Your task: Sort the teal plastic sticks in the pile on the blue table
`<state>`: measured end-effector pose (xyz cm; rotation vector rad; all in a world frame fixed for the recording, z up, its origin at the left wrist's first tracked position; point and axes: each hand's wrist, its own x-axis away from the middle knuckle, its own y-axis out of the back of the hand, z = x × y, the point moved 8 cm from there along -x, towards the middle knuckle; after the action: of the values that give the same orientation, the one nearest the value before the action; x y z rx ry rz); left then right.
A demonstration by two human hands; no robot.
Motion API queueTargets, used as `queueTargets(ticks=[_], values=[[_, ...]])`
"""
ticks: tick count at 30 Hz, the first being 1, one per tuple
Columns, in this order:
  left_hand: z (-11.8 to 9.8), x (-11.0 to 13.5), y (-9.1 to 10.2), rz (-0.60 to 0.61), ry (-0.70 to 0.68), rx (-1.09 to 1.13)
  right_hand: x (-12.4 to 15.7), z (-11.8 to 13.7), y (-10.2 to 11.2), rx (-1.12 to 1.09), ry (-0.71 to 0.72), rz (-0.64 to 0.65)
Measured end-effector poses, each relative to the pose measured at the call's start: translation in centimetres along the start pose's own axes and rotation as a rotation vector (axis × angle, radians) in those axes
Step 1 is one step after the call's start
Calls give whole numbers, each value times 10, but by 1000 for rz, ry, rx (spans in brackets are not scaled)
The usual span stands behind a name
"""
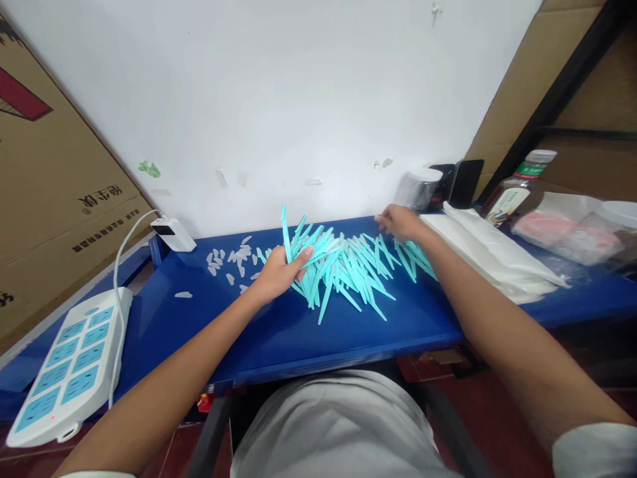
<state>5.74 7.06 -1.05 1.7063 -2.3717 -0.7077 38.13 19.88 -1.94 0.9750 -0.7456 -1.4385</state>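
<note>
A heap of slim turquoise plastic sticks (343, 265), shaped like eyebrow razors, lies spread on the blue table (318, 342). My left hand (283, 271) is closed at the heap's left side around several of these sticks, one of them pointing up. My right hand (398, 222) is beyond the right part of the heap, near the wall. Its thumb and fingertips are pinched together; what is between them is too small to make out. Small translucent pieces (241, 253), like blade caps, are scattered left of the heap. More turquoise sticks (413, 259) lie below my right forearm.
At the left are a white power strip (74, 362) and a small white device (174, 234) with a cable. White bags (490, 252), a brown bottle (517, 189) and a lidded jar (423, 189) stand or lie at the right. Cardboard (54, 179) borders the left.
</note>
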Motion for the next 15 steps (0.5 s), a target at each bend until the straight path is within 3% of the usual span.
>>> queueTargets(ticks=[4, 6, 10, 15], values=[[2, -1, 1, -12, 2, 10, 23, 58, 4, -635, 222, 41], [3, -2, 2, -19, 2, 13, 36, 83, 4, -830, 278, 85], [3, -2, 2, -19, 0, 13, 54, 114, 3, -915, 357, 134], [2, -1, 1, -15, 7, 3, 59, 122, 0, -896, 383, 153]])
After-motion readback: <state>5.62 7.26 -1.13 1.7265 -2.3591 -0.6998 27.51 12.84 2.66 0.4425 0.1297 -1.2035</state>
